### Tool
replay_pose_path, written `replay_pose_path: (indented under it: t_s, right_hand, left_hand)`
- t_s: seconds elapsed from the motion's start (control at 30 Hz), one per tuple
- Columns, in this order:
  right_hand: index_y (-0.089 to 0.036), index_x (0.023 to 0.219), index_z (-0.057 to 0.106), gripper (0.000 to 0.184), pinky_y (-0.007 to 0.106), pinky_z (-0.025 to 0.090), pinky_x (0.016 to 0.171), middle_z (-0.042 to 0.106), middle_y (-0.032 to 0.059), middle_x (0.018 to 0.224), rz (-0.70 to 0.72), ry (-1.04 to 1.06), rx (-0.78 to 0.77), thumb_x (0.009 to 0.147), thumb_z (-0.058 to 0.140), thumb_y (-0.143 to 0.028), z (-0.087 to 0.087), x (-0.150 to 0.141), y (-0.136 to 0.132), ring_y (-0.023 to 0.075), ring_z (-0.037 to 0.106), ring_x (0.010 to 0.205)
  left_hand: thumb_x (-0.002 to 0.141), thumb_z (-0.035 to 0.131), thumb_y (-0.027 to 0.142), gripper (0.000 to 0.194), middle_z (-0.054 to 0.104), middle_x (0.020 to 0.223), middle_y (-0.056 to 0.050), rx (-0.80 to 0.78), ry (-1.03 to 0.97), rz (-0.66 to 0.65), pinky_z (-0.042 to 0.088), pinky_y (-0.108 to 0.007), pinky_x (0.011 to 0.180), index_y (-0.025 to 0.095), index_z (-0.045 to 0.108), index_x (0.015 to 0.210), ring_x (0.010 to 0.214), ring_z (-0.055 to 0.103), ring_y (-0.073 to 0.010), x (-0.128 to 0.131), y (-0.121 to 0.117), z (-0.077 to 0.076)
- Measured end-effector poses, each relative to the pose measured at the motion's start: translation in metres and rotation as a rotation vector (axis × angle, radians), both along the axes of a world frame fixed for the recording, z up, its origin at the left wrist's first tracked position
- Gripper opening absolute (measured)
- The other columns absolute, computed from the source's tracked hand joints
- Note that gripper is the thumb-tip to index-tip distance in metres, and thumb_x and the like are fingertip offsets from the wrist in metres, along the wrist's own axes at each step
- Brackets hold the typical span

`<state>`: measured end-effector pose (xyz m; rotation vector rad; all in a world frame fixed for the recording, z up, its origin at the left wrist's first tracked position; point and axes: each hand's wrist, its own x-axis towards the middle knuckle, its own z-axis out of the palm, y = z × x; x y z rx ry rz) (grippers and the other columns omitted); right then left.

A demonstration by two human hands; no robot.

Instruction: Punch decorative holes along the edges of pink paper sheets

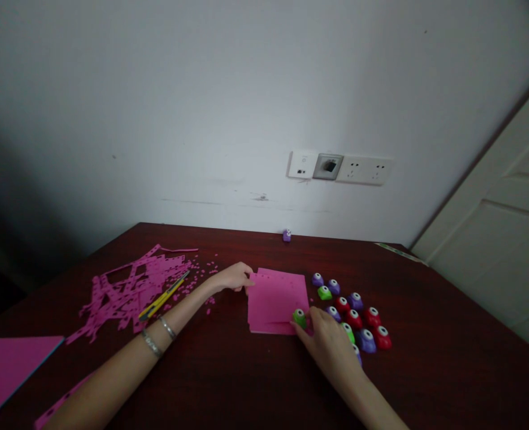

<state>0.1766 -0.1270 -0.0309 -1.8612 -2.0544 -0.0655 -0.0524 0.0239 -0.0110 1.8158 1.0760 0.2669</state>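
Observation:
Pink paper sheets (278, 297) lie stacked a little unevenly in the middle of the dark wooden table. My left hand (237, 277) pinches the upper left edge of the top sheet, which has small punched holes along its far edge. At the lower right corner of the paper, my right hand (324, 334) has its fingers closed around a green craft punch (299, 317). Whether the punch has the paper's edge in its slot I cannot tell. Several more craft punches (354, 319) in red, purple and green stand just right of my right hand.
Left lie a tangle of pink paper strips (134, 286), scattered punched bits (196, 276) and a yellow utility knife (164, 295). A pink sheet stack (15, 364) rests at the near left. Far back, a small purple punch (287, 236) stands by the wall, below sockets (365, 170).

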Motion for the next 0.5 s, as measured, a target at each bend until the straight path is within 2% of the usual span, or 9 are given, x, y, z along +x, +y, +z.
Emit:
replay_pose_path:
  t_s: [0.1,0.2,0.23,0.3,0.37,0.43,0.5]
  right_hand:
    - [-0.016,0.079,0.054,0.02,0.029,0.043,0.06,0.062,0.008,0.076,0.02,0.031,-0.015,0.079,0.058,-0.035,-0.001,0.004,-0.001,0.0229,0.061,0.072]
    - [-0.016,0.079,0.056,0.016,0.029,0.043,0.061,0.063,0.007,0.077,0.045,0.085,-0.053,0.077,0.061,-0.032,0.002,0.007,-0.002,0.0224,0.062,0.072]
    - [-0.016,0.078,0.057,0.015,0.029,0.044,0.061,0.063,0.0067,0.076,0.048,0.098,-0.069,0.076,0.061,-0.031,0.004,0.008,-0.003,0.0221,0.062,0.07]
    - [-0.016,0.078,0.058,0.013,0.029,0.044,0.06,0.063,0.0065,0.076,0.052,0.116,-0.092,0.076,0.062,-0.028,0.006,0.01,-0.004,0.0215,0.062,0.069]
    - [-0.016,0.081,0.059,0.01,0.029,0.044,0.061,0.063,0.0063,0.077,0.066,0.132,-0.102,0.076,0.061,-0.025,0.007,0.012,-0.005,0.0214,0.062,0.07]
    - [-0.016,0.085,0.06,0.01,0.029,0.045,0.064,0.063,0.006,0.08,0.091,0.153,-0.097,0.076,0.061,-0.021,0.007,0.014,-0.005,0.0215,0.061,0.074]
    - [-0.016,0.087,0.06,0.013,0.029,0.045,0.066,0.063,0.0058,0.081,0.107,0.177,-0.094,0.075,0.061,-0.02,0.005,0.016,-0.005,0.0216,0.061,0.077]
  left_hand:
    - [0.071,0.058,0.036,0.026,0.058,0.056,0.001,0.167,0.137,0.02,0.033,-0.021,0.046,0.014,0.055,0.085,0.046,0.05,-0.01,0.001,-0.001,0.001]
    - [0.075,0.055,0.038,0.033,0.063,0.074,-0.004,0.517,0.278,0.111,0.042,-0.026,0.06,0.015,0.053,0.099,0.068,0.059,-0.0172,0.006,-0.008,0.008]
    - [0.078,0.052,0.038,0.032,0.063,0.084,-0.007,0.638,0.321,0.106,0.043,-0.029,0.067,0.015,0.054,0.1,0.077,0.059,-0.0194,0.009,-0.013,0.011]
    - [0.083,0.044,0.039,0.033,0.06,0.103,-0.012,0.81,0.371,0.009,0.04,-0.034,0.082,0.015,0.055,0.103,0.098,0.054,-0.0235,0.017,-0.025,0.016]
    - [0.085,0.041,0.046,0.046,0.051,0.122,-0.016,0.839,0.402,-0.142,0.034,-0.038,0.093,0.013,0.052,0.115,0.115,0.044,-0.0278,0.026,-0.038,0.018]
    - [0.082,0.039,0.057,0.066,0.033,0.139,-0.019,0.79,0.427,-0.268,0.026,-0.042,0.101,0.011,0.039,0.13,0.129,0.026,-0.0322,0.032,-0.048,0.014]
    - [0.079,0.035,0.065,0.08,0.017,0.145,-0.019,0.716,0.438,-0.354,0.019,-0.046,0.104,0.012,0.025,0.138,0.133,0.012,-0.0338,0.036,-0.053,0.007]
